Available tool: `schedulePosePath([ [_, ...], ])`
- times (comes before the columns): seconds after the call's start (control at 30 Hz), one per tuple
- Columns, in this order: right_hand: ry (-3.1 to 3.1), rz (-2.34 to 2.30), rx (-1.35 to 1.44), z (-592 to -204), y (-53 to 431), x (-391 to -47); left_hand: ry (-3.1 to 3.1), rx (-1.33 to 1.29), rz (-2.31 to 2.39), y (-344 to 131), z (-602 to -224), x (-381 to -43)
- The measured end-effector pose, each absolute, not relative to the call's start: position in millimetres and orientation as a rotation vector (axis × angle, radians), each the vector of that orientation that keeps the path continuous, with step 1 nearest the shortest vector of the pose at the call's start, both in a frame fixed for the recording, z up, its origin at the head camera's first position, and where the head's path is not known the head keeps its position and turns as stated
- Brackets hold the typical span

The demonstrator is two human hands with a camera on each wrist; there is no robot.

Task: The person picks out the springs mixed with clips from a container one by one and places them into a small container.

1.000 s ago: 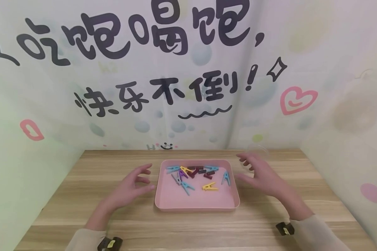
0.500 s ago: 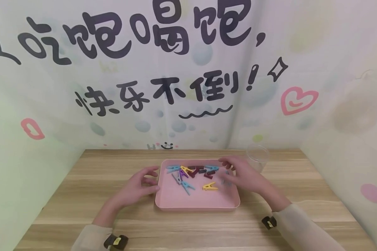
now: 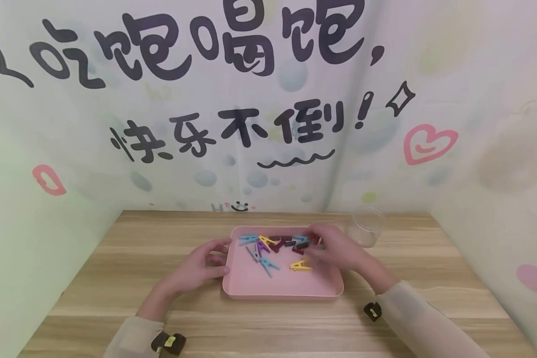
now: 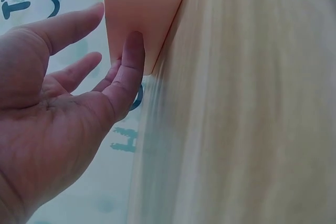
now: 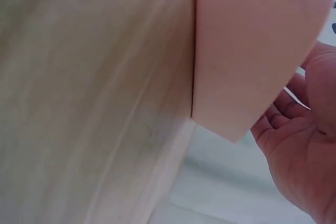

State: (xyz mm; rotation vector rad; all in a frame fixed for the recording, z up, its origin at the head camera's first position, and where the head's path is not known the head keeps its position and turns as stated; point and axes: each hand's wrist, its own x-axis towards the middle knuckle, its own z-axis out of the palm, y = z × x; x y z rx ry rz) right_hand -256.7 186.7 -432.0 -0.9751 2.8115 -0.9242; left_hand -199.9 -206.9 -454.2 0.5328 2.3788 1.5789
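Clothes pegs (image 3: 301, 267), blue, yellow, purple and grey, lie in the pink tray (image 3: 283, 288) on the wooden table (image 3: 282, 328), mixed with dark ribbed pieces (image 3: 298, 251) towards its far side. In the head view the left hand (image 3: 198, 269) stands at the tray's left wall with its fingers parted, thumb near or on the rim, pinching nothing that shows. The right hand (image 3: 335, 248) reaches over the right end of the tray, fingers angled down near a blue peg (image 3: 300, 238) and the dark pieces; whether it pinches anything I cannot tell, since the hand covers that spot. A clear cup (image 3: 367, 227) stands on the table off the tray's far right corner. The left wrist view shows the fingers spread loosely, one fingertip seeming to rest against the outside of the tray wall. The right wrist view has the tray wall hiding the right fingertips, so it does not settle the grip. I judge the step in hand to be reaching for one piece; the next move calls for a neat pinch clear of its neighbours, tray held steady
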Motion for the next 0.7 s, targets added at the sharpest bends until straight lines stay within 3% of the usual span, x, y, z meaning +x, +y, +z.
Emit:
schedulePosePath([
  [0.7, 2.742, -0.788, -1.032, -445.1, 162.8, -266.4, 2.301, 0.53, 1.621, -208.2, -456.5, -198.5],
])
